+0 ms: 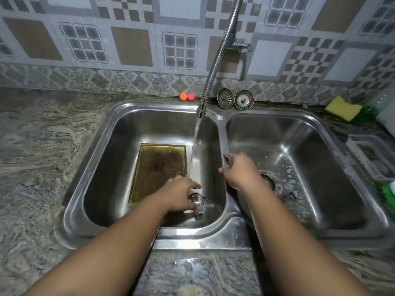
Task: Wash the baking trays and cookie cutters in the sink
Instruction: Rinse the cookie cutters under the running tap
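Rinsing step, by my read: tap is on and the water stream (195, 150) falls from the spout (201, 110) into the L basin of the sink (192, 242).

Obs:
- Your left hand (181, 193) is low in the basin, just front of the stream. Fingers are curled over a cluster of metal cookie cutters (199, 207) and hold them. The cutters poke out past the fingertips on the stream side, near the stream's foot but not under it, as far as I can tell.
- Your right hand (239, 169) is just R of the stream, at the divider (223, 142). Thumb + fingers are narrow, pinching a small shiny metal piece (225, 162). Prob. another cutter, too small to confirm.
- Baking tray (158, 169) lies flat on the basin floor, just L of the stream, holding brownish water. Neither hand touches it.
- Yellow sponge (343, 107) sits well R of the stream, on the counter.

Judgement: cutters are being rinsed and the tray is soaking, not yet scrubbed, so approx. early-to-mid task.

Next move calls for:
- Carry the L-hand cluster away from you, into the stream.
- Ease the fingers just enough for water to pass between the pieces w/o dropping any.
- Bring the R-hand piece across the divider to the same spot.
- Tray will need the sponge afterwards.
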